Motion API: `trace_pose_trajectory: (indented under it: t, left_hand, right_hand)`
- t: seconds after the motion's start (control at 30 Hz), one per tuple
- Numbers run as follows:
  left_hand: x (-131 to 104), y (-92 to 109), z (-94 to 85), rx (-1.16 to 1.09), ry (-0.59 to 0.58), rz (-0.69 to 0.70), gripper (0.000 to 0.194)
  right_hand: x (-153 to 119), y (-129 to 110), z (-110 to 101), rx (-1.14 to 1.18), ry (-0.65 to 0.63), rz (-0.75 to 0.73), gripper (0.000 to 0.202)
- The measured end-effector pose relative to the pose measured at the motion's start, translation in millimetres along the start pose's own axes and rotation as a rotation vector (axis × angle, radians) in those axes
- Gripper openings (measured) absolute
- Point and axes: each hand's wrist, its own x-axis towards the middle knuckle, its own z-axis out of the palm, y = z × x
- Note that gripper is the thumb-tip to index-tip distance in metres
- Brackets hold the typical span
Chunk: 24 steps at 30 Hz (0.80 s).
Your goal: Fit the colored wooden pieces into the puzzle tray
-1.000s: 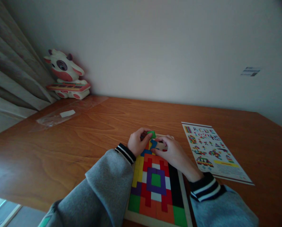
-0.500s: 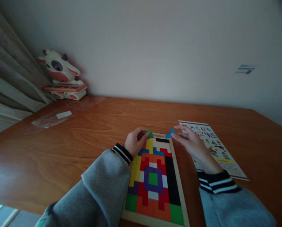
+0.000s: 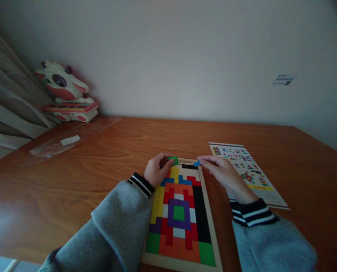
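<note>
A wooden puzzle board (image 3: 210,226) with a pale frame lies on the table, filled with coloured blocks in red, orange, yellow, black, purple, white and green. At its far left corner my left hand (image 3: 157,170) pinches a green puzzle block (image 3: 174,160). My right hand (image 3: 220,172) is closed on a small blue puzzle block (image 3: 196,163), held over the board's far right corner beside a black block (image 3: 190,166). The fingers of both hands cover part of each held block. A pale bare patch of the board shows near its far end.
A printed pattern sheet (image 3: 259,181) lies right of the board, partly under my right arm. Clear plastic wrapping (image 3: 49,149) with a white label rests at the left. A cow-shaped toy keyboard (image 3: 69,107) stands at the back left by the curtain (image 3: 10,94).
My right hand has moved left with the blue block, bringing it over the board's far right corner. The left hand still holds the green block. The whole view has shifted slightly.
</note>
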Motion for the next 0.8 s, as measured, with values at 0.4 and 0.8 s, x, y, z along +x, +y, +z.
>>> trace_pose_trajectory:
  t: [0.4,0.8]
  left_hand:
    - [0.3,-4.2,0.3,0.035,0.005,0.006,0.029]
    - [-0.2,-3.0,-0.4,0.049,-0.008,0.008,0.028]
  right_hand:
    - [0.0,1.3,-9.1,-0.188,-0.180,-0.023,0.031]
    - [-0.5,11.5,-3.0,-0.430,-0.173,-0.106,0.023]
